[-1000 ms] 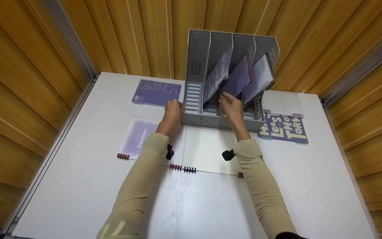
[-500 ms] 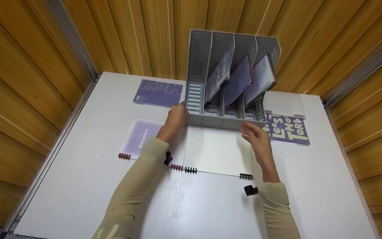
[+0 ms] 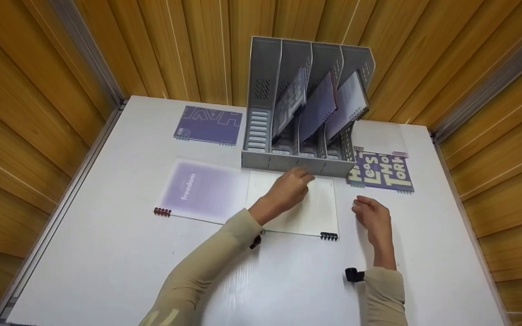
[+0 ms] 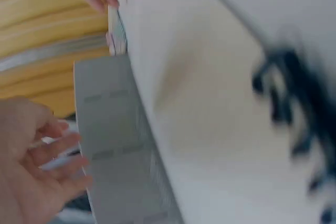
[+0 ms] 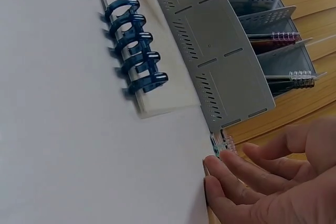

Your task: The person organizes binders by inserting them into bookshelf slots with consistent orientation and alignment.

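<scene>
My left hand [image 3: 288,190] hovers over an open-faced blank notebook [image 3: 317,208] with dark ring clips, close to the front wall of a grey file organizer [image 3: 297,163]. Its fingers [image 4: 58,156] are loosely bent and hold nothing in the left wrist view. To the right of that notebook, my right hand [image 3: 374,219] is above the white table, also loosely curled with nothing in it. Three notebooks lean in the organizer: one with pale lettering [image 3: 290,106], a purple one [image 3: 319,108] and a whitish one [image 3: 348,106]. The leftmost slot shows its slatted floor.
A lilac "freedom" notebook [image 3: 206,190] with red rings adjoins the blank one on the left. Behind it lies a purple notebook [image 3: 209,127]. A notebook with yellow lettering [image 3: 383,172] lies right of the organizer. Wooden panels [image 3: 188,45] enclose the table.
My right hand has left the organizer and moved right and nearer. My left hand has let go of the organizer's left front corner and moved right over the blank notebook.
</scene>
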Demonstrator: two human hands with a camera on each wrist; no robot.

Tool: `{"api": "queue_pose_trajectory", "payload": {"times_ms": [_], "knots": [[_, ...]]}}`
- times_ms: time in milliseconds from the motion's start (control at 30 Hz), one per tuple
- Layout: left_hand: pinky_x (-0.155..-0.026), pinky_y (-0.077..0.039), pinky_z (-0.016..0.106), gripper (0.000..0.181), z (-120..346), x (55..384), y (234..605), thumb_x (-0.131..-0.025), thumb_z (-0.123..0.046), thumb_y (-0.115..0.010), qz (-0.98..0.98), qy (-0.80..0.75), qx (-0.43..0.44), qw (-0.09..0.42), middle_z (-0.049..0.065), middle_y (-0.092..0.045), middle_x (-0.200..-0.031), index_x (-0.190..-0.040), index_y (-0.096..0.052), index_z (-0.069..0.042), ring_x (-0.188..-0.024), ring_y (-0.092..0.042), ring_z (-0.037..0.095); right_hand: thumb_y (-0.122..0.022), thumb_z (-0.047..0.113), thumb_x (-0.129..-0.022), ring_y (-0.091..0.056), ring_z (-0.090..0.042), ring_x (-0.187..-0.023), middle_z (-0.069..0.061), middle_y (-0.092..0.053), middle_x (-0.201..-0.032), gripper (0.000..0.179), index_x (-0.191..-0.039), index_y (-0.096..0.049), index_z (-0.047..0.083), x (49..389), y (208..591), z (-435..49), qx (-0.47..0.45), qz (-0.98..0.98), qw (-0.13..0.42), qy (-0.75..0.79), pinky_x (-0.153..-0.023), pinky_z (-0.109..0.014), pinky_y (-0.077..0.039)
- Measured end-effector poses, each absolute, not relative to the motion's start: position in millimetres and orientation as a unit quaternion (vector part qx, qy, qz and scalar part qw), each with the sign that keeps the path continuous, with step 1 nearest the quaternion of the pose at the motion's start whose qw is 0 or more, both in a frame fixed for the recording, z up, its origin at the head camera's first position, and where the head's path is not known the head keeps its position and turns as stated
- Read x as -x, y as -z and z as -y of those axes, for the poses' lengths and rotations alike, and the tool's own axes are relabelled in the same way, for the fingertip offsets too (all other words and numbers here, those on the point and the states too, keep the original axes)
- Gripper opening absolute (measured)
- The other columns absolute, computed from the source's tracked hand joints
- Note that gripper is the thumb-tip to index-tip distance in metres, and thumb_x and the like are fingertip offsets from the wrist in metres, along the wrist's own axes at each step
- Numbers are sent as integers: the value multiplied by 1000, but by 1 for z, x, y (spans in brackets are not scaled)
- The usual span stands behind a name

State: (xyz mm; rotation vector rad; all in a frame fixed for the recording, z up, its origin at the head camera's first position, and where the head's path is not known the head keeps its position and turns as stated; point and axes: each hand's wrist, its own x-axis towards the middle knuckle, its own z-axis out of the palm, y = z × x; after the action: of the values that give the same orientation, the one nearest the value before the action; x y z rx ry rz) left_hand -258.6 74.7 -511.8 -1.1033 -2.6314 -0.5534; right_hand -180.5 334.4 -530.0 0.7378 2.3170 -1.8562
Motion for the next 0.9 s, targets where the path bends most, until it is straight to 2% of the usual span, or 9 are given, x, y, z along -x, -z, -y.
{"api": "queue_pose_trajectory", "payload": {"times_ms": [133,333,433,600,767,900], "knots": [[-98,-51,27,26,-106,246,517,-96,-5,-60,878,175,440,77,4,-70,-122,-120,-72,-8,-116,-64,20,-58,13,-102,-67,-7,-103,-21,-55,-144,47,-146,-50,-3,179,533,-334,-259,-746,31,613,-91,-22,-53],[-88,-55,26,28,-142,244,531,-99,-9,-58,885,132,445,27,1,-70,-121,-124,-70,-12,-110,-66,16,-59,11,-101,-67,-8,-104,-23,-55,-144,47,-145,-50,-4,180,534,-335,-255,-742,25,620,-89,-21,-53],[-91,-53,25,28,-157,248,539,-101,-9,-56,890,119,440,17,2,-69,-124,-126,-68,-11,-113,-65,17,-58,11,-102,-67,-7,-104,-24,-55,-144,47,-145,-49,-6,179,536,-335,-251,-734,25,631,-90,-22,-54],[-106,-44,25,34,-178,256,546,-102,-8,-54,891,134,434,-4,7,-61,-137,-135,-62,-8,-129,-56,20,-51,12,-106,-66,-12,-111,-26,-51,-147,45,-147,-46,-7,175,538,-338,-249,-722,19,645,-94,-25,-52],[-117,-29,26,47,-195,262,544,-102,-8,-56,891,153,426,-36,10,-44,-155,-149,-48,-8,-145,-39,22,-44,12,-108,-62,-19,-120,-29,-47,-149,45,-147,-43,-9,173,540,-339,-235,-705,14,669,-99,-29,-51],[-121,-21,27,55,-208,260,542,-104,-8,-52,895,157,411,-71,10,-30,-164,-157,-36,-11,-152,-27,23,-44,11,-108,-64,-16,-116,-27,-49,-148,45,-147,-42,-9,171,540,-340,-240,-697,12,675,-100,-30,-50]]}}
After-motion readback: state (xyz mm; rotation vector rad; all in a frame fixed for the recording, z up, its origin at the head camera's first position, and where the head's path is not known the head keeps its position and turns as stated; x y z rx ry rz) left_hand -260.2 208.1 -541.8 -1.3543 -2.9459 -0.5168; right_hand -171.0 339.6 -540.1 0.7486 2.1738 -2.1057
